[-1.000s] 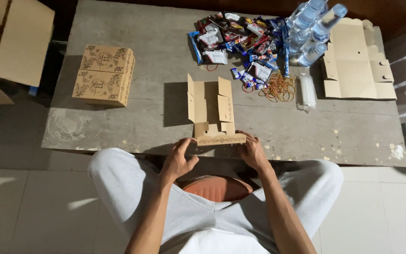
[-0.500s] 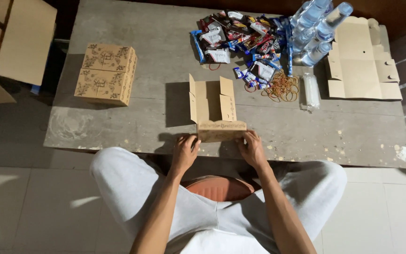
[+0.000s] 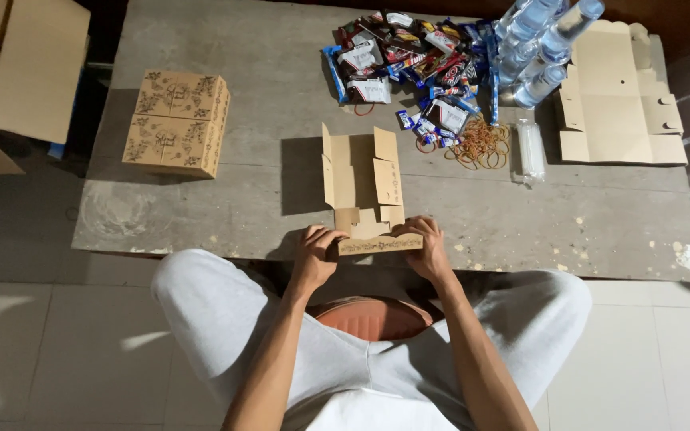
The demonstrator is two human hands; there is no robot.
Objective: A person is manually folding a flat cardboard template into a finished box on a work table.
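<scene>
Half-folded cardboard box held at the near tabletop edge.
Its front flap was pinched by the left hand and right hand; snack packets lay well beyond the fingers.

A half-folded box was set on the table at its near edge, in front of the seated person. Its near flap was gripped at the left end by the left hand and at the right end by the right hand. 2 closed boxes were stacked side by side well to the left of it. Behind it and to the right, a heap of snack packets was spread, with rubber bands just in front of that heap. Water bottles were laid to the right of the packets. A flat box blank was placed at the far right. Large cartons were kept off the table, on the left.
</scene>
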